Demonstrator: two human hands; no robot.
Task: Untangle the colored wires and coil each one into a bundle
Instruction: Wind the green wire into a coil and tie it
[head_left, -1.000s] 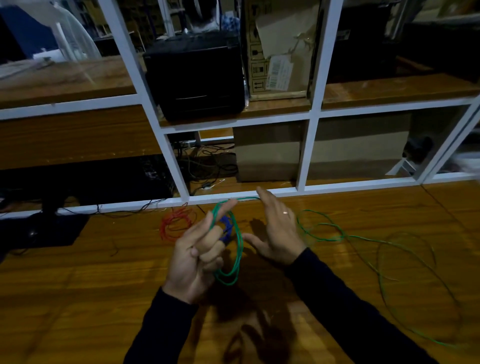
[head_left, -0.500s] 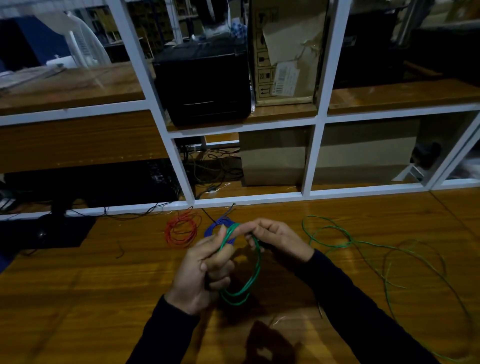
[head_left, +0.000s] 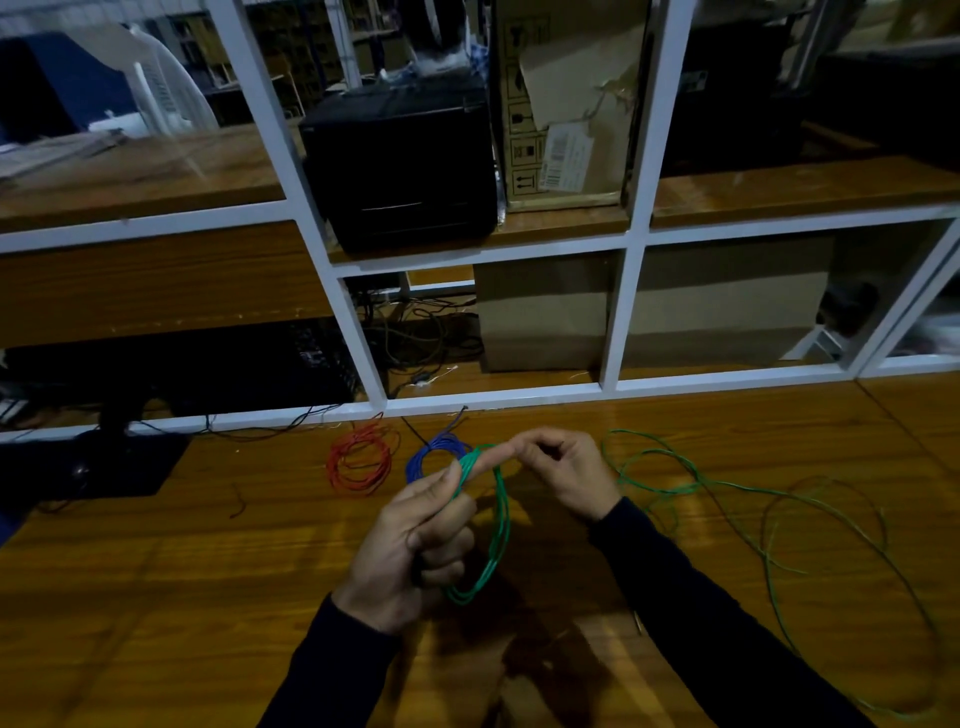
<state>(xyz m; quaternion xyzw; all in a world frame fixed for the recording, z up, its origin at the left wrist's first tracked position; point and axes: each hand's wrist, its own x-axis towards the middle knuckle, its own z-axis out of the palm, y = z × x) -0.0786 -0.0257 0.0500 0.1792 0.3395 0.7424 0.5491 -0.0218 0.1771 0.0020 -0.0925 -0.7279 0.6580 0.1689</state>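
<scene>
My left hand (head_left: 415, 540) pinches the top of a green wire coil (head_left: 491, 545) that hangs in a few loops over the wooden table (head_left: 156, 597). Just to its right, my right hand (head_left: 563, 473) has its fingers closed at the coil's top, apparently on the green strand. The loose rest of the green wire (head_left: 769, 525) sprawls in wide loops across the table to the right. A coiled red wire (head_left: 361, 460) and a coiled blue wire (head_left: 434, 457) lie on the table behind my hands.
A white-framed glass partition (head_left: 493, 400) closes the table's far edge. Behind it stand a black box (head_left: 400, 166), cardboard boxes (head_left: 566, 98) and tangled dark cables (head_left: 421, 332). A black monitor base (head_left: 119, 457) sits at the far left.
My right hand went from open with fingers spread to closed on the wire at the coil's top. The green coil hangs longer under my left hand. The camera shifted slightly.
</scene>
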